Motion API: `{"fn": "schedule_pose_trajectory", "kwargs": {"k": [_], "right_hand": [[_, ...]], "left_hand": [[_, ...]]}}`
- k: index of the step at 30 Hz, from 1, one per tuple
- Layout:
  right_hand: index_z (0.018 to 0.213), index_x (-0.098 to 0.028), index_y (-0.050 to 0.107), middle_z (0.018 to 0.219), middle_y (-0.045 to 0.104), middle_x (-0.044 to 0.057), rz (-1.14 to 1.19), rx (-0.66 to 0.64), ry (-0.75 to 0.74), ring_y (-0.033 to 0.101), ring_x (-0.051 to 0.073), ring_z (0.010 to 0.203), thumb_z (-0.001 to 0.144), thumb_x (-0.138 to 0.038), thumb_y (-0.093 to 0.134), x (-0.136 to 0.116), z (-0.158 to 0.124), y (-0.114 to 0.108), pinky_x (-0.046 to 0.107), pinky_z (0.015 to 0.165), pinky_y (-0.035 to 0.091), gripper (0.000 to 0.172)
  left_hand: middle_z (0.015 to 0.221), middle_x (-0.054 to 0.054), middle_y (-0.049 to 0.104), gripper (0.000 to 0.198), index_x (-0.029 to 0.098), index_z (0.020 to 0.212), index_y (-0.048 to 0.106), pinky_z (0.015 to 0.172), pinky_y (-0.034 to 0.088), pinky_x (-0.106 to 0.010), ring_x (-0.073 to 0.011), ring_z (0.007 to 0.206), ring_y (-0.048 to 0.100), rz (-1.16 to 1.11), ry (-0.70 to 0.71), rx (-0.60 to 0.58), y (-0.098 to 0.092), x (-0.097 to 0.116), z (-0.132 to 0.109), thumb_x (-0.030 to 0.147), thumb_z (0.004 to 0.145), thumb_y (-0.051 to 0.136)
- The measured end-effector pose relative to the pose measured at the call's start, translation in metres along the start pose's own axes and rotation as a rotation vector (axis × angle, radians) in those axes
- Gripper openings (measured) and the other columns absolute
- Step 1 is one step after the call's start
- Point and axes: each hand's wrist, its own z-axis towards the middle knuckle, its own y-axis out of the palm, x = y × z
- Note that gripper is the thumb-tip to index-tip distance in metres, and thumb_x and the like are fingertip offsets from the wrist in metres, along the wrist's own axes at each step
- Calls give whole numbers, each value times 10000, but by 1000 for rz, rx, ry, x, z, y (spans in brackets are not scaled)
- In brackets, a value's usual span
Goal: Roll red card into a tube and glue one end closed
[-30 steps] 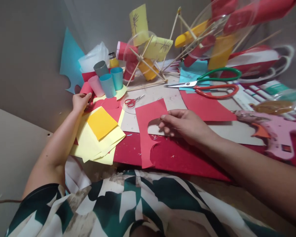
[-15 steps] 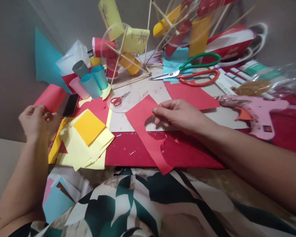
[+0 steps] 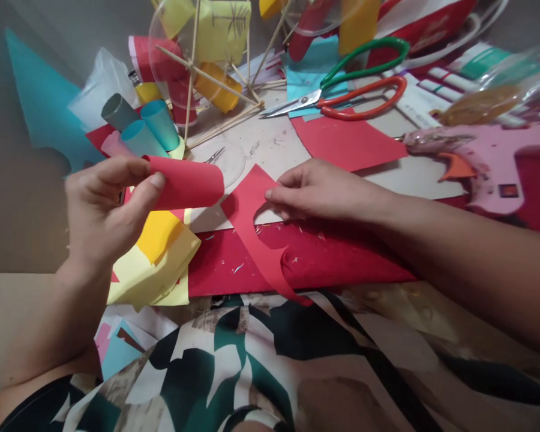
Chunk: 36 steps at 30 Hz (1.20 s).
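Observation:
My left hand (image 3: 103,207) is raised over the left side of the table and grips one end of a red paper tube (image 3: 189,185), which lies sideways in the air. My right hand (image 3: 317,191) rests on the table with its fingers pinching the edge of a cut sheet of red paper (image 3: 252,228) that has a round notch cut out of it. The tube's free end is close to that sheet. A stack of yellow and orange paper (image 3: 162,252) lies under my left hand.
Teal, grey and pink paper tubes (image 3: 139,129) stand at the back left. Large scissors (image 3: 342,99) lie at the back, a pink glue gun (image 3: 481,153) at the right. A skewer-and-paper wheel (image 3: 198,66) stands behind. Red sheet (image 3: 346,141), small scissors (image 3: 213,156).
My left hand has come back from the left edge with the red paper tube and lifted it toward the middle. My right hand has stayed on the red sheet.

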Motion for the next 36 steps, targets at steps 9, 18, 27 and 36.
{"fn": "schedule_pose_trajectory", "kwargs": {"k": [9, 18, 27, 36], "right_hand": [[810, -162, 761, 709, 686, 51, -515, 240, -141, 606, 178, 693, 890, -293, 596, -2, 1, -9, 311, 629, 365, 226], [958, -179, 783, 864, 758, 76, -618, 229, -182, 680, 233, 844, 924, -341, 526, -2, -2, -10, 333, 680, 406, 305], [978, -193, 785, 790, 735, 67, -624, 219, -171, 649, 221, 771, 915, -332, 559, -3, -5, -8, 326, 606, 330, 273], [818, -192, 742, 592, 644, 23, -488, 205, -191, 515, 162, 537, 885, -344, 580, -1, -6, -8, 315, 573, 330, 233]], "left_hand": [[680, 25, 649, 99, 179, 779, 682, 622, 462, -243, -115, 644, 557, 51, 305, -300, 34, 12, 33, 257, 835, 656], [672, 27, 644, 92, 199, 771, 665, 574, 400, -254, -113, 598, 528, 160, 466, -390, 49, 21, 39, 209, 843, 608], [613, 7, 576, 157, 200, 696, 637, 572, 374, -288, -124, 572, 478, 222, 556, -339, 57, 23, 35, 185, 838, 573], [679, -46, 641, 265, 203, 762, 662, 678, 409, -344, -203, 692, 617, 397, 451, -534, 65, 35, 37, 380, 923, 551]]}}
